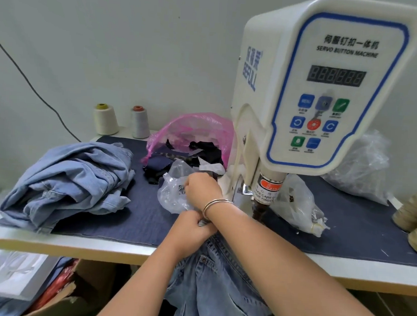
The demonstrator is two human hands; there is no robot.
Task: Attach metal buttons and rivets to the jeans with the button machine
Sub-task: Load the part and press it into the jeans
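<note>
The right hand [202, 188], with bangles on its wrist, is reaching across into a clear plastic bag [173, 194] near the middle of the desk [75, 243]. Its fingers are curling down into the bag, but what they are pinching is too small to tell. The left hand [191, 227] is sitting just under the right wrist, near the front edge of the desk. Its fingers are curling tight around a bit of the jeans [217, 280]. The jeans are hanging down over the front edge. Just beside the hands, the white button machine [311, 91] is standing toward the right side of the desk. More blue jeans are lying in a pile [71, 183] at the left side. A pink bag [194, 132] of dark cloth scraps is sitting behind the clear bag. Two thread cones [106, 119] are standing at the back left corner.
</note>
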